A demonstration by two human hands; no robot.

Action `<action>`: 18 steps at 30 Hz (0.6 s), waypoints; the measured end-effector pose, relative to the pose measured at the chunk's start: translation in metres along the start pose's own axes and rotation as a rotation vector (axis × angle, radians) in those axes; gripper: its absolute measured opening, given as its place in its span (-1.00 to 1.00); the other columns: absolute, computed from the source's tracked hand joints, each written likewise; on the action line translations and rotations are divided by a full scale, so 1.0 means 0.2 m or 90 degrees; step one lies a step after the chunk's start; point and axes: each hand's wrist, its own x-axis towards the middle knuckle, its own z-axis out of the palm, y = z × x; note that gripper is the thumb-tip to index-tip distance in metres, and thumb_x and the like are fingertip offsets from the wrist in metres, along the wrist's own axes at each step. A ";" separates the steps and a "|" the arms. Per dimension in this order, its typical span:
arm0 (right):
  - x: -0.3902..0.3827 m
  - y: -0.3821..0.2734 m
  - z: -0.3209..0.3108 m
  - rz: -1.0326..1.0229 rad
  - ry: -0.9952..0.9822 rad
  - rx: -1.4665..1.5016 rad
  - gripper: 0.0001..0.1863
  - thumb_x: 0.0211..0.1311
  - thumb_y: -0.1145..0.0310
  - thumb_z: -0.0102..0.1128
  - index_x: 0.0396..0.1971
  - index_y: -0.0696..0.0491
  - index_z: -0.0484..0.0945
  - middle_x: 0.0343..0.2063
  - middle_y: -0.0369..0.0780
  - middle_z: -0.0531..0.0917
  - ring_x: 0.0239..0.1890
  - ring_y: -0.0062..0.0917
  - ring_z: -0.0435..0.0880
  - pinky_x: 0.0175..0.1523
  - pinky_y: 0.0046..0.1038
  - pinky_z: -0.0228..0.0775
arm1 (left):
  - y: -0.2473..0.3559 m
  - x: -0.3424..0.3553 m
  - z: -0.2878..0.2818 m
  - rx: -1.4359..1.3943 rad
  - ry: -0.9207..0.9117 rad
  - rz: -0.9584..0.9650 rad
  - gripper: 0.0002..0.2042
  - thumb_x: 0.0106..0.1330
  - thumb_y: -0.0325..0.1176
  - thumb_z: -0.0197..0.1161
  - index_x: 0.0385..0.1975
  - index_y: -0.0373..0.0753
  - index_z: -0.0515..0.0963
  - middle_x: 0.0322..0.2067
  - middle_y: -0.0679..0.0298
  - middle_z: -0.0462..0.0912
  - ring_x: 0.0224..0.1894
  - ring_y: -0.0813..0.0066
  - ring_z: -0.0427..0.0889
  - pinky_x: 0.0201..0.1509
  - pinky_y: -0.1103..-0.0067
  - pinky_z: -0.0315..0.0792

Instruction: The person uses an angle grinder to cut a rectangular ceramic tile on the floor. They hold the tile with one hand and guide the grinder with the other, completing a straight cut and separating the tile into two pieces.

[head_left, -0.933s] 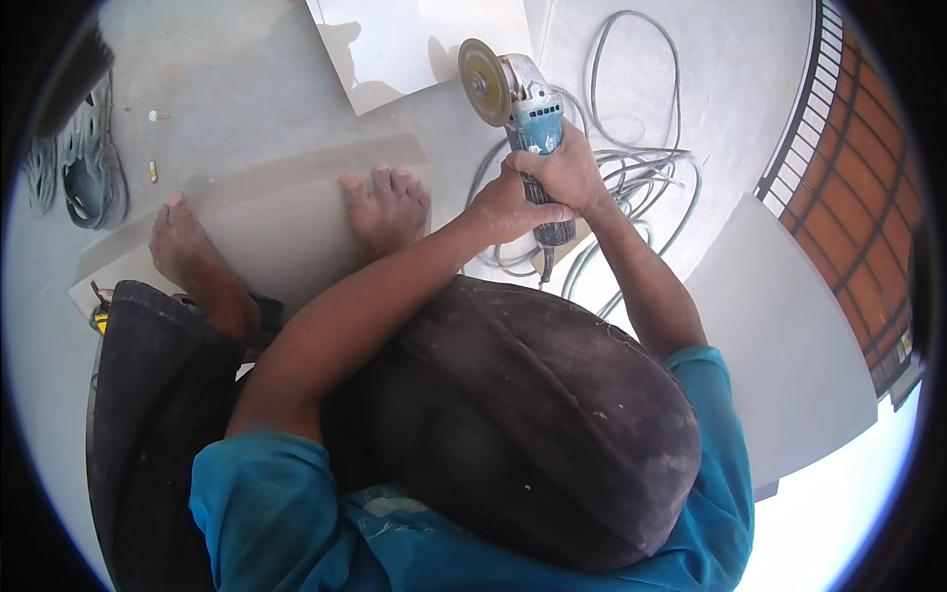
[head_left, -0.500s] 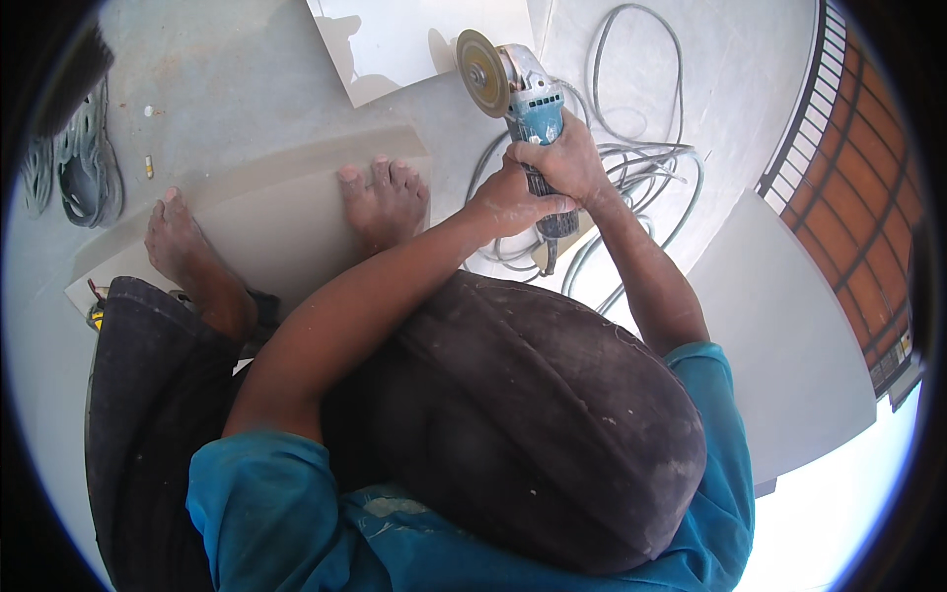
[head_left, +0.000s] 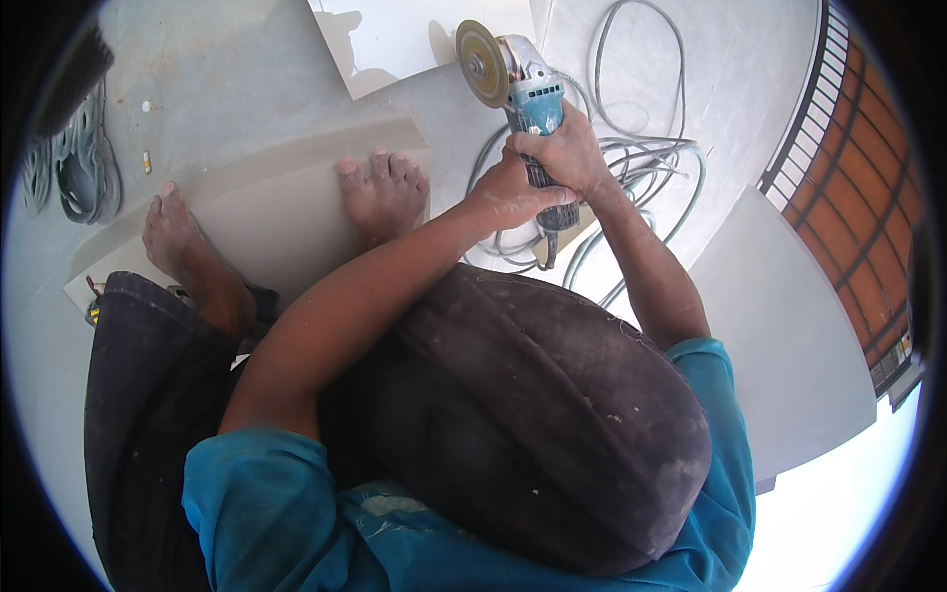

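Barely anything has moved: left hand (head_left: 505,200) and right hand (head_left: 569,153) clamp their fingers round the grinder (head_left: 538,111), seemingly steadying it; shifting it next calls for firm wrists.

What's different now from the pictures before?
The view shifted: things near the hands sit slightly higher in the picture. Nothing was picked up or let go. The left hand and right hand still hold the grinder; the left foot and right foot stayed put.
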 end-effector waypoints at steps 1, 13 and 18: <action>0.00 0.00 0.00 0.001 -0.003 0.000 -0.41 -0.09 0.21 0.43 -0.04 0.25 0.58 -0.24 -0.01 0.76 -0.17 -0.22 0.77 0.00 -0.27 0.59 | 0.00 -0.01 0.00 0.012 0.015 0.004 -0.16 0.22 -0.20 0.58 0.34 -0.39 0.16 0.20 0.03 0.48 0.28 0.29 0.51 0.33 0.39 0.43; 0.01 -0.01 -0.01 0.010 -0.012 -0.023 -0.35 -0.10 0.14 0.48 -0.03 0.26 0.57 -0.23 -0.03 0.75 -0.18 -0.30 0.75 0.00 -0.31 0.58 | 0.01 -0.01 -0.01 -0.032 -0.014 -0.022 -0.16 0.24 -0.23 0.57 0.33 -0.42 0.12 0.23 0.00 0.44 0.31 0.27 0.49 0.38 0.38 0.40; 0.01 0.00 0.00 0.004 -0.011 -0.018 -0.35 -0.10 0.14 0.48 -0.03 0.27 0.57 -0.23 -0.03 0.75 -0.18 -0.31 0.75 0.00 -0.32 0.58 | 0.02 -0.01 -0.01 -0.040 -0.008 -0.010 -0.15 0.24 -0.24 0.56 0.35 -0.42 0.10 0.23 0.00 0.43 0.34 0.25 0.47 0.40 0.37 0.39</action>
